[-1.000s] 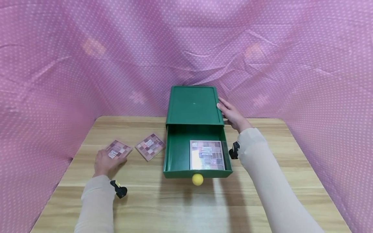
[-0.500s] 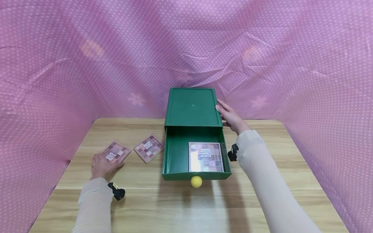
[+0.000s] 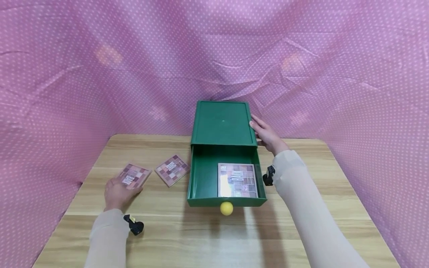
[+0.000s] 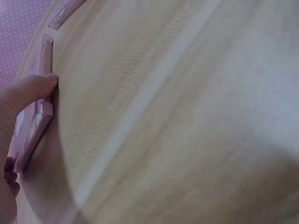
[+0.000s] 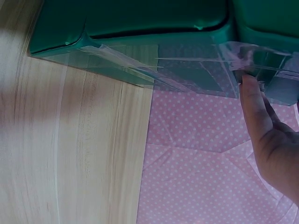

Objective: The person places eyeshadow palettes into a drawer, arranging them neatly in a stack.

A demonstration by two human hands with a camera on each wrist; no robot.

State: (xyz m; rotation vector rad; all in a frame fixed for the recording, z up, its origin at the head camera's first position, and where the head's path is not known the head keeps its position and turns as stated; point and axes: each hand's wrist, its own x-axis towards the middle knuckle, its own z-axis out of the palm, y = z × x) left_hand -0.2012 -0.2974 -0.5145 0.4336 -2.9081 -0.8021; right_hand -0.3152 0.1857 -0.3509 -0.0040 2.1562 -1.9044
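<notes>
My left hand (image 3: pixel 116 193) holds an eyeshadow palette (image 3: pixel 134 176) by its edges at the table's left; in the left wrist view the thumb (image 4: pixel 44 84) lies against its near side, with curled fingertips at the lower corner. A second palette (image 3: pixel 172 170) lies flat between it and the green drawer box (image 3: pixel 223 123). The box's drawer (image 3: pixel 204 182) is pulled out, with a third palette (image 3: pixel 238 180) on its right side. With fairly straight fingers, my right hand (image 3: pixel 269 137) touches the box's right side. The right wrist view shows clear tape (image 5: pixel 187 70) along that side.
A yellow ball knob (image 3: pixel 226 208) sticks out from the drawer front. Pink dotted cloth (image 3: pixel 214 48) surrounds the wooden table (image 3: pixel 161 238) at the back and sides. A small black camera (image 3: pixel 134 224) sits at the left wrist, another (image 3: pixel 269 175) at the right.
My left hand has shifted slightly left and nearer to me, and the palette in it has turned a little. The right hand and drawer have kept their places.
</notes>
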